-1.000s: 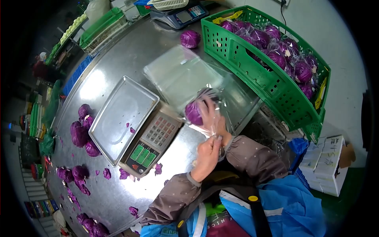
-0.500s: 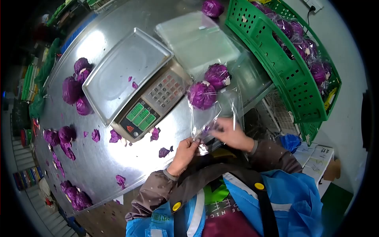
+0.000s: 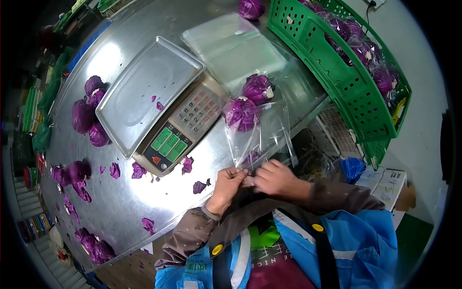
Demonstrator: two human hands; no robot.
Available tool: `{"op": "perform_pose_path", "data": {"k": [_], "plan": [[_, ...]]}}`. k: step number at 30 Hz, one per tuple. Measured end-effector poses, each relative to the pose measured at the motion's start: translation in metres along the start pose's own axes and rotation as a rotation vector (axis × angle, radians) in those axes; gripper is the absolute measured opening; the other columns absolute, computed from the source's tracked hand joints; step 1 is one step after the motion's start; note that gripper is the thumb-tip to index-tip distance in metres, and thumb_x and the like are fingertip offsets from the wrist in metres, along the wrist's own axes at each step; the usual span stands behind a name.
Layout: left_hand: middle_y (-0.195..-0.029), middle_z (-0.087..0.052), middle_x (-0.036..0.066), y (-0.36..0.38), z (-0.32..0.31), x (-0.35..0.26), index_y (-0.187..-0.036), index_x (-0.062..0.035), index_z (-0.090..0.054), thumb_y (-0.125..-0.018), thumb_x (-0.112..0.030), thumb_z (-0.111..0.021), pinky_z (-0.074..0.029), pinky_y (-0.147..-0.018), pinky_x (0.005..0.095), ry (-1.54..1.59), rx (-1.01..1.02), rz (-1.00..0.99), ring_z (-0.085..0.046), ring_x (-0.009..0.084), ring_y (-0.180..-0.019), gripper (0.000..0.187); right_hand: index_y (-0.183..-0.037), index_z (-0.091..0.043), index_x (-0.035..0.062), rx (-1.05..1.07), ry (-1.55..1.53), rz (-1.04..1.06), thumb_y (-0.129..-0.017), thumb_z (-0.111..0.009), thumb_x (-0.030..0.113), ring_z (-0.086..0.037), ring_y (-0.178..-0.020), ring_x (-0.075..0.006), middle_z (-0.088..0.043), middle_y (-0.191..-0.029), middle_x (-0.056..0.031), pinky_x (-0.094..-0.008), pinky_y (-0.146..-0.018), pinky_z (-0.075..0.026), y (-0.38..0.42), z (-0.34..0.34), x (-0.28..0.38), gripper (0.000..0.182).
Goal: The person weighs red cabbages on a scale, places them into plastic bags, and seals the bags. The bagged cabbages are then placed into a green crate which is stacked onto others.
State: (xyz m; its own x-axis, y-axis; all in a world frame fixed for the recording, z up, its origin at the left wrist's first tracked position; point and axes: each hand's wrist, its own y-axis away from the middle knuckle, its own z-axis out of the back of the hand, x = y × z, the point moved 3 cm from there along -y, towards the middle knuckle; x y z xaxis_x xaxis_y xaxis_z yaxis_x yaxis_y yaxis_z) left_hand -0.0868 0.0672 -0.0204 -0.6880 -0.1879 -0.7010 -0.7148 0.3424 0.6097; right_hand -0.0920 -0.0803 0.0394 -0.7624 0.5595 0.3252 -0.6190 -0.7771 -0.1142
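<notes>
A clear plastic bag [image 3: 269, 126] lies at the table's front edge with two purple cabbages, one [image 3: 241, 114] at its left side and one [image 3: 258, 89] behind it. My left hand [image 3: 230, 185] pinches the near end of the bag. Beside it my right hand [image 3: 278, 182] has its fingers curled on the same end, close to my left fingertips. A small purple piece [image 3: 251, 158] shows through the plastic just beyond my hands. To the left stands a scale [image 3: 190, 120] with a metal tray [image 3: 151, 94].
Flat clear bags [image 3: 233, 48] are stacked behind the cabbages. A green crate [image 3: 332, 72] of wrapped cabbages stands at the right. Loose cabbages [image 3: 83, 116] and torn leaves [image 3: 148, 225] lie on the metal table [image 3: 120, 202] at the left. A blue bundle [image 3: 352, 169] is near my right forearm.
My right hand has moved down and closed near my left hand at the bag's end. The whole view has shifted slightly.
</notes>
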Motion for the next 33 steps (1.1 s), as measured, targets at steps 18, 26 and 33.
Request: {"op": "perform_pose_path", "data": {"k": [18, 26, 33], "plan": [[-0.068, -0.061, 0.004, -0.001, 0.015, -0.011, -0.085, 0.0067, -0.057, -0.086, -0.010, -0.052, -0.042, -0.057, 0.0195, -0.201, 0.033, -0.125, -0.054, 0.0070, -0.061, 0.018, -0.093, -0.051, 0.0056, -0.167, -0.383, -0.205, -0.070, -0.065, 0.019, -0.057, -0.065, -0.0246, -0.048, -0.084, -0.0079, -0.0333, -0.051, -0.046, -0.018, -0.010, -0.005, 0.029], [-0.068, -0.062, 0.007, -0.001, 0.035, -0.005, -0.087, 0.0057, -0.057, -0.086, -0.008, -0.052, -0.043, -0.059, 0.0208, -0.316, 0.013, -0.234, -0.055, 0.0080, -0.063, 0.015, -0.088, -0.054, 0.0070, 0.435, -0.190, -0.354, -0.072, -0.058, 0.016, -0.055, -0.065, -0.0307, -0.052, -0.079, -0.0097, -0.0398, -0.053, -0.046, 0.218, -0.003, -0.038, 0.019], [-0.103, -0.056, 0.014, -0.009, 0.072, -0.028, -0.125, -0.0021, -0.035, -0.074, 0.000, -0.061, -0.048, -0.073, 0.0317, -0.721, -0.325, -0.448, -0.060, 0.0208, -0.086, 0.057, -0.122, -0.042, 0.0094, 0.151, 0.102, -0.642, -0.066, -0.064, 0.012, -0.055, -0.091, -0.0321, -0.055, -0.101, -0.0157, -0.0390, -0.072, -0.047, 0.220, 0.031, -0.094, 0.060]]}}
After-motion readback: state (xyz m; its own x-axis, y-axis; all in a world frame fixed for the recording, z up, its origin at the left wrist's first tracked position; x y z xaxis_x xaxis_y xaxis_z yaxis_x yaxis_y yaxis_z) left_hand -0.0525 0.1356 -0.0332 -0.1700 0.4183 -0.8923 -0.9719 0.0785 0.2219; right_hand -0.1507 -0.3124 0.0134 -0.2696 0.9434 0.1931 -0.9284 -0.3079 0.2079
